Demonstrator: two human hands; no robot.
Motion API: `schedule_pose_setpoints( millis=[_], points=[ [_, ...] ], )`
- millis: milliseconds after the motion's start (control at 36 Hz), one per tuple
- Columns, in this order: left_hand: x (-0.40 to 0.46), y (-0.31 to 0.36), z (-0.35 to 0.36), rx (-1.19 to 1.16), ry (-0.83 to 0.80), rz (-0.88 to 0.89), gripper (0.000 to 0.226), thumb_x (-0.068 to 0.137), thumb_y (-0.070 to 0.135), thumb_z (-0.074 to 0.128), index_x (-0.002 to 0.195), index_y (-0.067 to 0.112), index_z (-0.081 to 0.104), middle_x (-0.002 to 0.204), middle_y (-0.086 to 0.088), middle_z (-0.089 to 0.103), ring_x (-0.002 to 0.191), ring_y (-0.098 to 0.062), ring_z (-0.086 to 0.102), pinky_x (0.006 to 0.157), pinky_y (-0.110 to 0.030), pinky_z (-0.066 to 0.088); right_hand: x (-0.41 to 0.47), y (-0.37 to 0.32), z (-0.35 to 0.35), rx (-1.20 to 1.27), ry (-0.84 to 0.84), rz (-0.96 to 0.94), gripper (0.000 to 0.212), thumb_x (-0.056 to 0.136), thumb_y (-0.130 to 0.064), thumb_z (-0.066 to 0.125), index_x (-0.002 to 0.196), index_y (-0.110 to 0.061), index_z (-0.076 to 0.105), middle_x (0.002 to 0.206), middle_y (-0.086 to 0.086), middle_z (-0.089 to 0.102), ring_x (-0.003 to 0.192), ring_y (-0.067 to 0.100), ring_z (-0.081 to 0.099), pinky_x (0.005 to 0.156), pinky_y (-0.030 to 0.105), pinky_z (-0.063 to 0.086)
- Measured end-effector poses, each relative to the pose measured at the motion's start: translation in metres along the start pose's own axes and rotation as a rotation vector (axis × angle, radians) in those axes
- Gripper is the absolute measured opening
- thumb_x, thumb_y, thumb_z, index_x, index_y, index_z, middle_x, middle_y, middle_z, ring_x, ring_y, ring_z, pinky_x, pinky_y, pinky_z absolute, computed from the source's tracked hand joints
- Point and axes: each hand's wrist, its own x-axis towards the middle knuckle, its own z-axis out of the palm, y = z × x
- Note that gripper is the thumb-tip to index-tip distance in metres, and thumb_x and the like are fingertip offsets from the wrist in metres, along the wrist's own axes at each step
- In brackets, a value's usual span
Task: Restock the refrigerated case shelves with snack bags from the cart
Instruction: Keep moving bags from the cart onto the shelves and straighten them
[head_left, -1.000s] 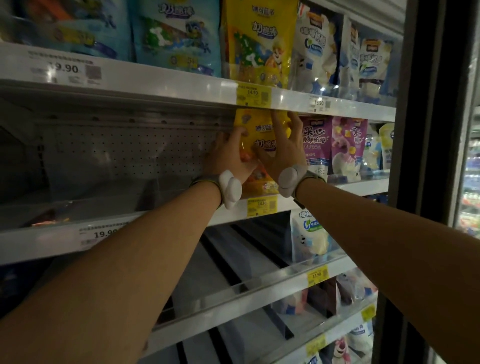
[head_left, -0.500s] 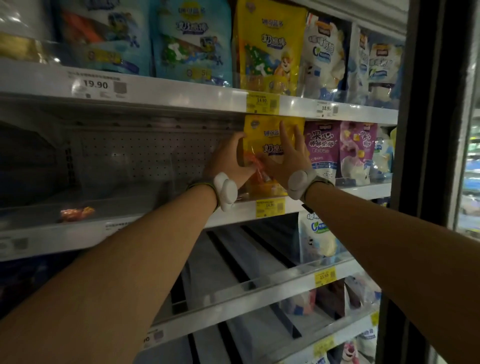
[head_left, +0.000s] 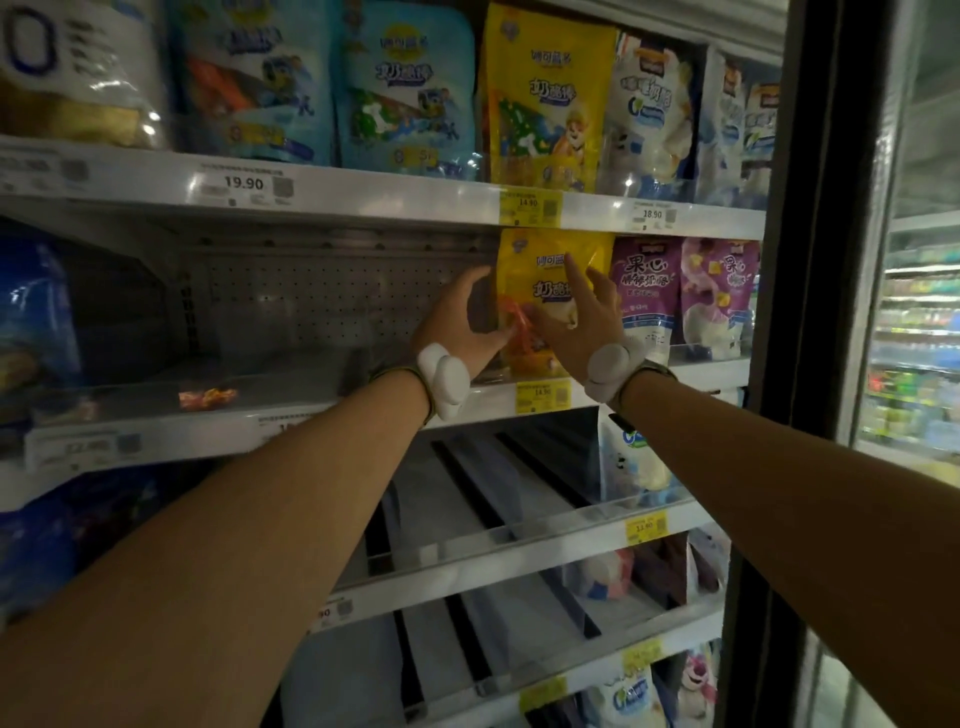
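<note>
A yellow snack bag (head_left: 545, 270) stands upright on the second shelf (head_left: 337, 415), just left of the purple bags (head_left: 644, 291). My left hand (head_left: 457, 322) curves in a C at the bag's left edge. Its fingertips and thumb touch the edge, and a dark gap shows between palm and bag. My right hand (head_left: 582, 317) lies against the bag's front with fingers spread and the index finger pointing up. Neither hand is closed around the bag. The cart is out of view.
The same yellow bag (head_left: 545, 98) and blue bags (head_left: 405, 88) fill the top shelf. A small orange wrapper (head_left: 208, 397) lies on the second shelf at left. Lower shelves (head_left: 493, 530) show bare dividers, with a few bags at right. The black door frame (head_left: 810, 260) stands close on the right.
Both hands have loosened on the yellow bag. My left palm has drawn away to the left and my right fingers have spread. The bag stays standing on the shelf.
</note>
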Motion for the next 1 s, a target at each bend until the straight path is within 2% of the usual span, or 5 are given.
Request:
schedule_pose_setpoints(
  millis=[194, 472, 583, 833, 1000],
  points=[
    [-0.024, 0.009, -0.012, -0.134, 0.06, -0.224, 0.067, 0.09, 0.021, 0.071, 0.148, 0.025, 0.038, 0.148, -0.006, 0.044, 0.128, -0.025, 0.049, 0.105, -0.043, 0.047, -0.032, -0.03, -0.005, 0.395, -0.08, 0.094, 0.044, 0.092, -0.045, 0.06, 0.131, -0.024, 0.06, 0.117, -0.003, 0.065, 0.105, 0.01, 0.059, 0.093, 0.014, 0.046],
    [-0.088, 0.007, -0.038, -0.208, 0.223, -0.443, 0.052, 0.093, 0.019, 0.065, 0.142, 0.024, 0.048, 0.131, 0.002, 0.058, 0.108, -0.012, 0.057, 0.09, -0.027, 0.047, -0.101, -0.062, 0.017, 0.656, -0.188, 0.218, 0.031, 0.093, -0.05, 0.053, 0.113, -0.029, 0.065, 0.115, -0.001, 0.068, 0.106, 0.018, 0.064, 0.091, 0.045, 0.054],
    [-0.12, 0.007, -0.051, -0.144, 0.25, -0.459, 0.041, 0.096, 0.021, 0.061, 0.136, 0.02, 0.054, 0.115, 0.006, 0.06, 0.104, -0.012, 0.058, 0.08, -0.013, 0.045, -0.124, -0.079, 0.02, 0.831, -0.241, 0.311, 0.028, 0.101, -0.032, 0.048, 0.118, -0.016, 0.063, 0.111, 0.004, 0.069, 0.099, 0.018, 0.067, 0.07, 0.025, 0.054],
    [-0.198, 0.012, -0.083, -0.169, 0.321, -0.595, 0.02, 0.096, 0.021, 0.055, 0.108, 0.031, 0.068, 0.102, 0.003, 0.071, 0.095, -0.014, 0.067, 0.084, -0.031, 0.053, -0.194, -0.121, 0.026, 0.951, -0.384, 0.402, 0.027, 0.101, -0.034, 0.046, 0.12, -0.026, 0.064, 0.108, -0.005, 0.07, 0.093, 0.012, 0.068, 0.08, 0.029, 0.054],
    [-0.252, 0.006, -0.094, -0.175, 0.368, -0.679, 0.027, 0.097, 0.021, 0.055, 0.122, 0.02, 0.065, 0.122, -0.005, 0.067, 0.109, -0.021, 0.064, 0.098, -0.044, 0.053, -0.25, -0.149, 0.032, 0.991, -0.435, 0.462, 0.022, 0.101, -0.033, 0.047, 0.107, -0.022, 0.065, 0.106, 0.002, 0.071, 0.092, 0.016, 0.069, 0.073, 0.028, 0.056]
  ],
)
